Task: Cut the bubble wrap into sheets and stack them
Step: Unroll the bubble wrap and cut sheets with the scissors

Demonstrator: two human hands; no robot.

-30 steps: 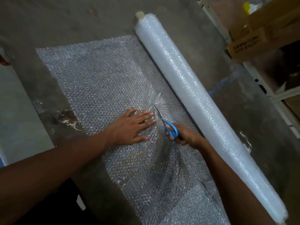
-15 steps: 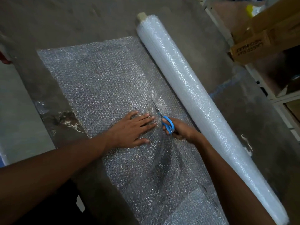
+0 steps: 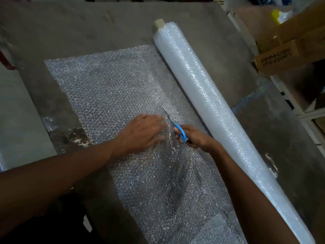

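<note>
Beside scissors [image 3: 176, 126], left hand [image 3: 142, 133] palm-down

One head-worn view only, looking steeply down and forward onto the grey tabletop [image 3: 114, 23], close in. Both forearms enter from 6 and 7 o'clock, the hands sit near centre frame, and shelving with cardboard boxes [image 3: 284, 55] crowds the edge at 2 o'clock.

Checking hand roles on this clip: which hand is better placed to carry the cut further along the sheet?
Right. The right hand already grips the blue scissors, blades pointing up the unrolled sheet beside the roll. The left hand lies on the wrap, likely steadying it.
</note>
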